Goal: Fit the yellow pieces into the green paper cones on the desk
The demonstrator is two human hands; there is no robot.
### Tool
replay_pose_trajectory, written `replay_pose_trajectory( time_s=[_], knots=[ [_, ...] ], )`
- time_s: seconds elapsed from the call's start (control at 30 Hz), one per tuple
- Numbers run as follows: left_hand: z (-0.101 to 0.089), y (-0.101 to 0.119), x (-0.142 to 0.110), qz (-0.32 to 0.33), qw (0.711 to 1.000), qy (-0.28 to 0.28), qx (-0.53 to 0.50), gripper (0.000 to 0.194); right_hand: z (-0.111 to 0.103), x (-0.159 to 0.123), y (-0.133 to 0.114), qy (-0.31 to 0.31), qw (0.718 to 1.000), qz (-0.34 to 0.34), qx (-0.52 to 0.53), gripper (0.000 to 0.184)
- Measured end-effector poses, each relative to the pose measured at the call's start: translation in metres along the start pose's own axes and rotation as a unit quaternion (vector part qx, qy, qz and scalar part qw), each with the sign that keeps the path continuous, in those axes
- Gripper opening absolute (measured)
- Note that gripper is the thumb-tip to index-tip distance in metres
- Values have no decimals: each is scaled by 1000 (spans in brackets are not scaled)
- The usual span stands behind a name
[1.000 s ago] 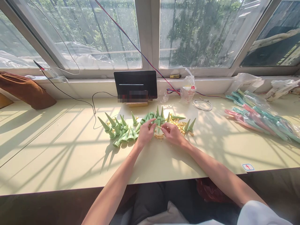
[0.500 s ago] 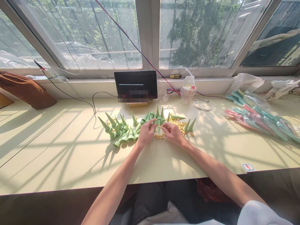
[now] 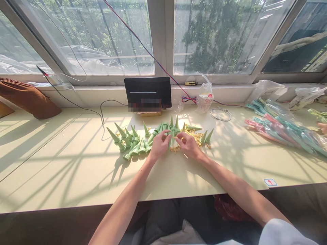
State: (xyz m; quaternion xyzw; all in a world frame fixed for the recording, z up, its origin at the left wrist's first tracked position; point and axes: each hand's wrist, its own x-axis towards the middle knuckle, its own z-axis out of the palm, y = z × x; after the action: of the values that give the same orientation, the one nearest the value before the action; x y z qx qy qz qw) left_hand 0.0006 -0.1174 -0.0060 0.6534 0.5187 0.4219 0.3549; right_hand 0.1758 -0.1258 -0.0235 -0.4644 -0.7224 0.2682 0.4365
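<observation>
My left hand is closed, thumb and fingers pinched round a green plastic cone spike whose pointed end shows below the fingertips. My right hand pinches a small yellow plastic peg, its end close to the left fingertips; whether it touches the spike is hidden by the fingers. Left of my hands several green cone spikes stand and lie in a cluster. Loose yellow pegs are heaped beyond and beside my right hand, with two more spikes at their right end.
A dark tablet stands by the window sill. Plastic-wrapped pink and teal items lie at right. A bagged cup and a coiled cable sit at the back. Another person's fingers show at the right edge near something green.
My hands hold nearly the same place, with only slight finger movement. Another person's fingers and a pale green item have come into view at the right edge.
</observation>
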Motion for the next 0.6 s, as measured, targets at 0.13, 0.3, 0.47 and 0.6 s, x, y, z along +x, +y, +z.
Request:
replay_pose_trajectory(
  time_s=[0.13,0.3,0.47,0.6],
  knots=[
    [0,-1,0,-2,1000,2,-4,37,0,1,2,1,1000,-5,6,24],
    [0,-1,0,-5,1000,1,-1,36,0,2,3,-1,1000,-3,8,24],
    [0,0,0,-3,1000,-3,-2,36,0,2,1,-3,1000,2,11,24],
    [0,1,0,-1,1000,-3,-6,36,0,1,0,-4,1000,6,12,24]
  ],
)
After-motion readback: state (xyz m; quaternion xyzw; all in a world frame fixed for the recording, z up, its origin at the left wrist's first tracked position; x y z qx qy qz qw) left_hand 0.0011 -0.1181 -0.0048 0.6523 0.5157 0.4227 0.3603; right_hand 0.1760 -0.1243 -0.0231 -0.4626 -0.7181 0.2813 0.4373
